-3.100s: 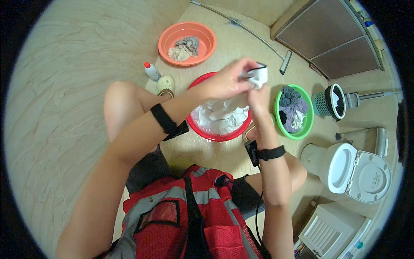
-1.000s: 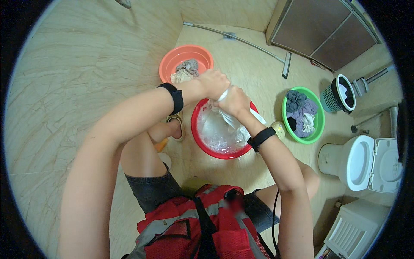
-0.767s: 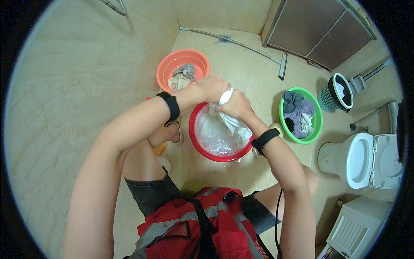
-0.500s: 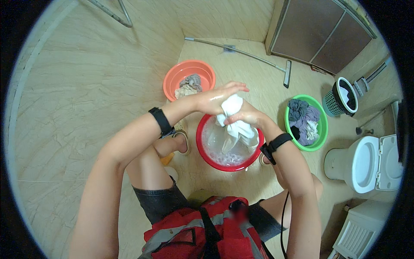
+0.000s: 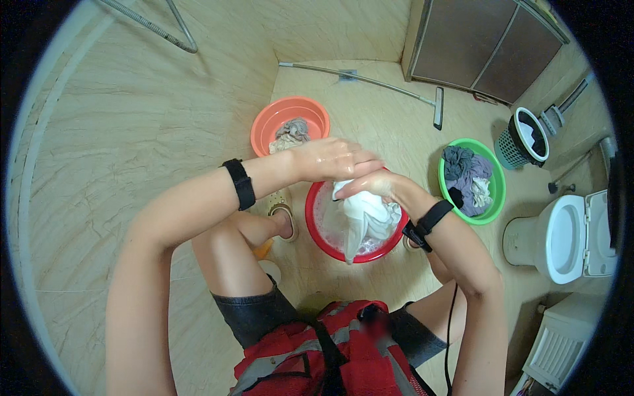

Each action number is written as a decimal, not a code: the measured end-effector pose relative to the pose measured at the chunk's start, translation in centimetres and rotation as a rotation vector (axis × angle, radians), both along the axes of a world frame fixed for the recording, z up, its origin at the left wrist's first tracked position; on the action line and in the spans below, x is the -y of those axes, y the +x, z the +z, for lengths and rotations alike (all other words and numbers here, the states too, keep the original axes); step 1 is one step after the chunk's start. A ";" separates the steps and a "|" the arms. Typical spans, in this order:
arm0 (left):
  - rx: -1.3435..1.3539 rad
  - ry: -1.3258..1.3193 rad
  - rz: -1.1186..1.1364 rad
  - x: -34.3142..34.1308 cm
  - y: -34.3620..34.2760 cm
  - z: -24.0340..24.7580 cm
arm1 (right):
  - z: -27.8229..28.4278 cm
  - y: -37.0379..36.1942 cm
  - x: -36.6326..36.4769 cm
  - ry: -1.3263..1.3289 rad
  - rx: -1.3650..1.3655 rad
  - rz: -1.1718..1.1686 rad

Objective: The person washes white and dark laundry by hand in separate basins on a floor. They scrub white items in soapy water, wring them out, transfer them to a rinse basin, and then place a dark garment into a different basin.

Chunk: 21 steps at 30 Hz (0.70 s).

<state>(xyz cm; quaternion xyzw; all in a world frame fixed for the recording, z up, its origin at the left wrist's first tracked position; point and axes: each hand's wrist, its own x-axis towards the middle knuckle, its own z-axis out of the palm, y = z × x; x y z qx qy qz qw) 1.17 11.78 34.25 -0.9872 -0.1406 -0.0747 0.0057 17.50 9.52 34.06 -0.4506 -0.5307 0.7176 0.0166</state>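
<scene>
A wet white cloth hangs from my two hands over a red basin of sudsy water, its lower end over the basin's near rim. My left hand lies across the top of the bunched cloth, fingers together and pressed against my right hand. My right hand grips the cloth from the other side, thumb along its upper fold. Both hands look wet, and the part of the cloth between the palms is hidden.
An orange basin with grey and cream cloths stands at the far left. To the right is a green basin of dark and lilac clothes, near a toilet and a lidless bin. A floor squeegee lies behind.
My left hand has come down and nearer, over my right hand. The white cloth hangs lower, its top now covered, and its end reaches the near rim.
</scene>
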 end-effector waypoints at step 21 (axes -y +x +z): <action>-0.564 -0.402 0.442 -2.8 2.5 -5.5 | -7.9 -1.9 -0.2 0.716 0.522 -0.114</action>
